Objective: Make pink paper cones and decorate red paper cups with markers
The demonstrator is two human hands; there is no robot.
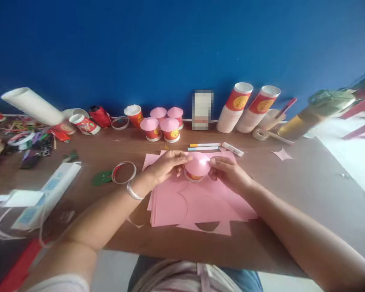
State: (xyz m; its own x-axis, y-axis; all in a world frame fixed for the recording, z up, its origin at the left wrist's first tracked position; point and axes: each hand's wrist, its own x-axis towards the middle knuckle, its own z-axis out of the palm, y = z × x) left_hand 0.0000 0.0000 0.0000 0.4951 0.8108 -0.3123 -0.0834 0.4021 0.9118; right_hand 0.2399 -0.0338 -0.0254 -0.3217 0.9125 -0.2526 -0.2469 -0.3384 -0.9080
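Note:
Between my two hands is a pink paper cone (197,164), sitting over a short red paper cup piece (194,176) with a gold mark. My left hand (170,164) pinches the cone's left edge between thumb and fingers. On the opposite edge, my right hand (228,170) has its thumb and fingertips closed on the same cone. Beneath lie several pink paper sheets (170,211), some with curved cut-outs. Whether the cone is fixed to the cup piece I cannot tell.
Behind stand several cone-topped cup pieces (171,125). Tall paper cup stacks (235,107) lean farther right. Two markers (205,144) and a glue stick (232,149) lie beyond the sheets. At left are a power strip (48,194), a cup ring (123,172) and assorted craft bits.

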